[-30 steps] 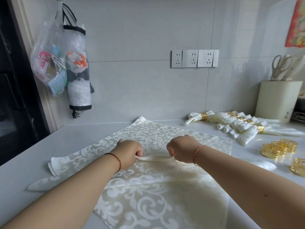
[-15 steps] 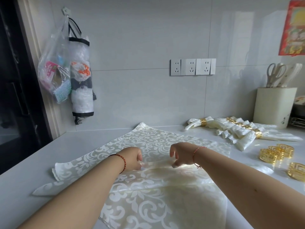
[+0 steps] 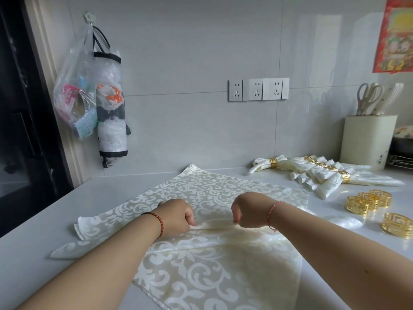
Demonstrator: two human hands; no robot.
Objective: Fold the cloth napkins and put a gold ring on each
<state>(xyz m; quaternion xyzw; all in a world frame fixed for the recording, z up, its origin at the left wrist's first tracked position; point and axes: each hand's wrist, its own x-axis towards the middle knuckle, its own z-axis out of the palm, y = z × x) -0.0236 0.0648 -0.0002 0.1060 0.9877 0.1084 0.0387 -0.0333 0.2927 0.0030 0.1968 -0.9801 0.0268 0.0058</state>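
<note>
One patterned napkin (image 3: 212,193) lies spread on the counter (image 3: 40,222), its pleat ridge running left to right between both fists. Left hand (image 3: 176,217) and right hand (image 3: 249,210) pinch that ridge, slightly apart.

— Where are your arms?

— Both reach forward from the bottom corners, forearms bare and angled inward, so my hands sit near each other, a gap between them.

— And your left hand (image 3: 175,217)?

— Knuckles up, fingers curled under, fingertips pinching at its inner edge. A dark red cord bracelet (image 3: 157,221) sits on that wrist.

— Your right hand (image 3: 249,210)?

— The same: back of the hand up, fingers curled down into a pinch on the side facing the left. A thin red string (image 3: 271,212) circles that wrist, its loose end hanging below.
</note>
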